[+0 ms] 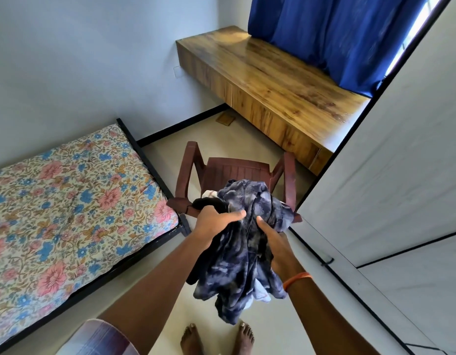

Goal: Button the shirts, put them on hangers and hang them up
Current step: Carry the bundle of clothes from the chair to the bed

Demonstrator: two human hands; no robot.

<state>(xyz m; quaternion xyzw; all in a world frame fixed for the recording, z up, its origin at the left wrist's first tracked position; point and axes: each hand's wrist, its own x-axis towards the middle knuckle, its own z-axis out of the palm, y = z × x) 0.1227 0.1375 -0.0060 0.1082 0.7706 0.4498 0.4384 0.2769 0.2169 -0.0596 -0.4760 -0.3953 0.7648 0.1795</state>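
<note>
Both hands, left hand [216, 224] and right hand [278, 242], grip crumpled, soft navy mottled shirts [237, 262] above ribbed plastic chair [237, 172].

1. I stand barefoot on the pale floor [270, 326]; both of my feet [218, 338] rest flat on it at the bottom of the view.
2. A dark red plastic chair [237, 170] stands on that floor just ahead of me, between the bed and the white wardrobe.
3. The bed [155, 172], a black frame, stands on the floor to my left, its long side against the wall. A floral mattress [68, 201] with pink and blue flowers lies directly on it.
4. A long wooden bench [273, 80] runs along the far wall. The hem of a blue curtain [344, 39] hangs down onto its top.
5. A small wooden piece [225, 119] lies on the floor beneath the bench's end.
</note>
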